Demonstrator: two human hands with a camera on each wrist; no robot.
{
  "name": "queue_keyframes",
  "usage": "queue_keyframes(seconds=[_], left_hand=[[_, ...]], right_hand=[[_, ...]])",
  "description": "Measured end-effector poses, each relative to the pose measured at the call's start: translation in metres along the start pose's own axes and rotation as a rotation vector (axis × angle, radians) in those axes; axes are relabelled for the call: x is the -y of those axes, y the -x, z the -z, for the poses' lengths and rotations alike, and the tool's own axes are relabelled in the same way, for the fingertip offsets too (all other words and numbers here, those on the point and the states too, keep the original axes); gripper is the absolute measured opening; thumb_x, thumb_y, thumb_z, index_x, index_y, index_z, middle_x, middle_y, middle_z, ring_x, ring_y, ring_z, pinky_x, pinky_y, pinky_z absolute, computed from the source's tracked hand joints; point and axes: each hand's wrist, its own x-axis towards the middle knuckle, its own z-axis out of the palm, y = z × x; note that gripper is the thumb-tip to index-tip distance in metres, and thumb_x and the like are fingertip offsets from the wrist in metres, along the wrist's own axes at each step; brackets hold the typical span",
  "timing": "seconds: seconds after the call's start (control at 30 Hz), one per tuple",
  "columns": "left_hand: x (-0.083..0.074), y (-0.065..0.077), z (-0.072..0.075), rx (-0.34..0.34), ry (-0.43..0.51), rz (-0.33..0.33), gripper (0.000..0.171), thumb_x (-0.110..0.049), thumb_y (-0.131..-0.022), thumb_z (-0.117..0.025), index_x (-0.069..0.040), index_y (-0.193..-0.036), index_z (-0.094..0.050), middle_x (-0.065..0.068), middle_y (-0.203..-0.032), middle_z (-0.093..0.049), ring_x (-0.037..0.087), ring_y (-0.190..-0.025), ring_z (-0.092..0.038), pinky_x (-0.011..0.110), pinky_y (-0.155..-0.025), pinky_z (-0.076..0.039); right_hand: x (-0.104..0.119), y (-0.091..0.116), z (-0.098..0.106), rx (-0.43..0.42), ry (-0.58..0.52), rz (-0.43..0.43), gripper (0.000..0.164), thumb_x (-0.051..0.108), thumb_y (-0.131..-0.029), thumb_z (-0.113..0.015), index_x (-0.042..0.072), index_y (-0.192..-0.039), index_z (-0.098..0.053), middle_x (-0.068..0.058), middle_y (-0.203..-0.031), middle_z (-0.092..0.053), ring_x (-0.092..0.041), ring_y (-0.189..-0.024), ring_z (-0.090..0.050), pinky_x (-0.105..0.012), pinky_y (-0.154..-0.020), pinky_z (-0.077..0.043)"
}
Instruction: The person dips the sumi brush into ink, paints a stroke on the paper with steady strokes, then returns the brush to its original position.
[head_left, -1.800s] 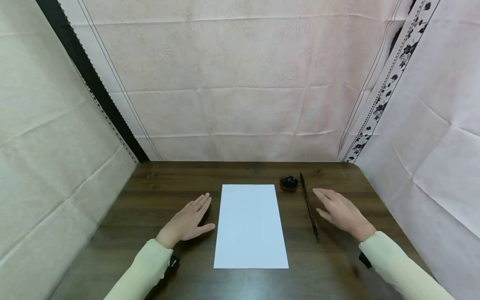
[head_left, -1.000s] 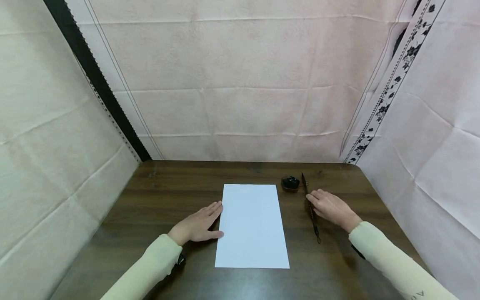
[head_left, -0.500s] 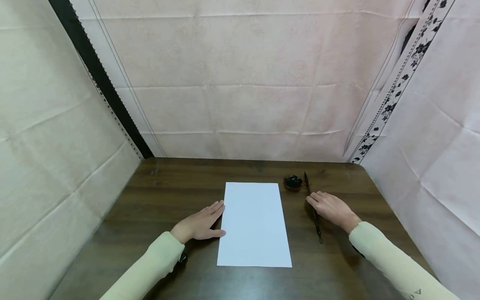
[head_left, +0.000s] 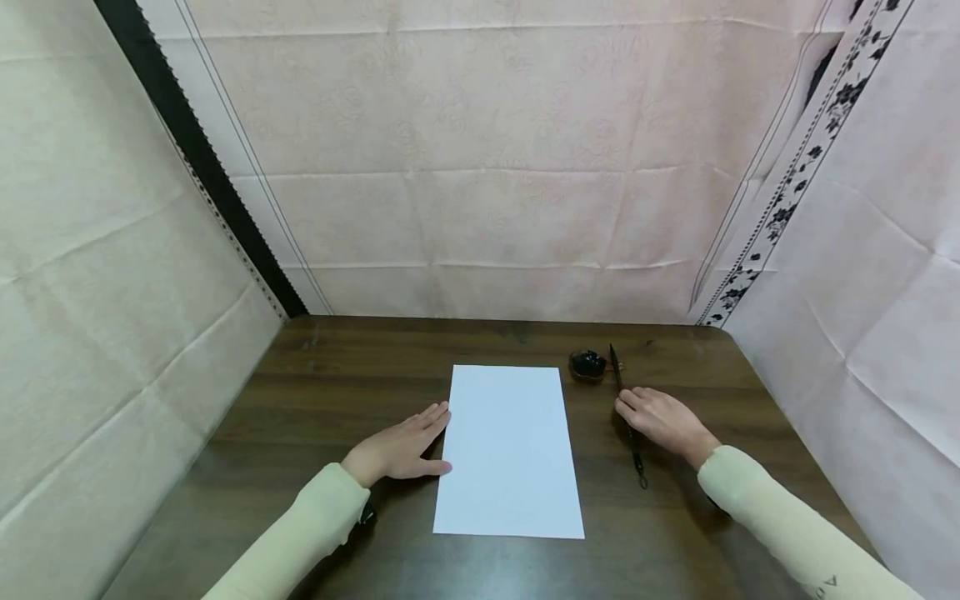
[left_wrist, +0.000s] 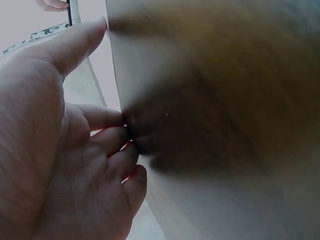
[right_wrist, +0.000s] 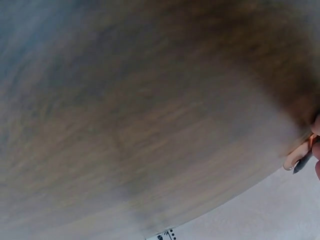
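In the head view a blank white sheet of paper [head_left: 508, 454] lies upright on the table. My left hand [head_left: 400, 448] rests at its left edge, fingertips and thumb touching the border. The left wrist view shows those fingers [left_wrist: 102, 117] fairly straight. On the right, a dark writing brush [head_left: 637, 462] with a hanging loop lies lengthwise, its tip pointing away from me. My right hand [head_left: 663, 421] pinches it around the middle of the handle, hiding that part. Only a few of that hand's fingertips [right_wrist: 316, 150] enter the right wrist view, at its edge.
A small dark pot [head_left: 587, 365] with a glossy black top stands just left of the brush tip. The brown wooden table [head_left: 360, 358] ends at a pale cloth backdrop [head_left: 480, 217], with cloth hangings on both sides.
Both hands have moved inward. My left hand came right to the paper's edge; my right hand came left and took hold of the brush. Over the last half second they hold nearly still.
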Motion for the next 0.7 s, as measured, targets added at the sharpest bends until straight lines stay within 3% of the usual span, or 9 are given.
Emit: queue_keyframes(seconds=[0.57,0.63,0.67,0.7], left_hand=[[-0.0002,-0.0012,-0.0016,0.010,0.008,0.016,0.094,-0.055,-0.102,-0.062,-0.002,-0.168,-0.020,0.014,-0.179,-0.012,0.032,-0.166,-0.016,0.055,-0.132,-0.025],[-0.0001,-0.0009,-0.0013,0.009,0.009,0.019,0.094,-0.055,-0.102,-0.062,-0.002,-0.168,-0.021,0.014,-0.179,-0.012,0.032,-0.166,-0.016,0.055,-0.132,-0.025],[0.0001,-0.0008,-0.0011,0.008,0.009,0.020,0.094,-0.055,-0.102,-0.063,-0.002,-0.168,-0.021,0.014,-0.179,-0.012,0.032,-0.166,-0.016,0.055,-0.132,-0.025],[0.0002,-0.0005,-0.0008,0.008,0.009,0.020,0.094,-0.055,-0.102,-0.063,-0.002,-0.168,-0.021,0.015,-0.179,-0.012,0.032,-0.166,-0.016,0.055,-0.132,-0.025]], right_hand=[[-0.0051,0.0069,-0.0047,-0.111,0.013,0.127,0.040,-0.004,-0.074,-0.087,0.000,-0.112,-0.076,-0.016,-0.113,-0.077,-0.027,-0.099,-0.077,-0.040,-0.086,-0.065],[-0.0073,0.0066,-0.0066,-0.178,0.015,0.150,0.021,-0.009,-0.093,-0.069,0.000,-0.110,-0.077,-0.016,-0.110,-0.078,-0.027,-0.097,-0.077,-0.039,-0.084,-0.065],[-0.0085,0.0061,-0.0074,-0.213,0.017,0.158,0.024,-0.010,-0.100,-0.057,0.000,-0.109,-0.077,-0.016,-0.110,-0.078,-0.027,-0.096,-0.077,-0.039,-0.083,-0.065],[-0.0098,0.0056,-0.0077,-0.243,0.014,0.163,0.026,-0.011,-0.100,-0.055,-0.001,-0.108,-0.077,-0.017,-0.109,-0.078,-0.027,-0.096,-0.077,-0.039,-0.082,-0.065]])
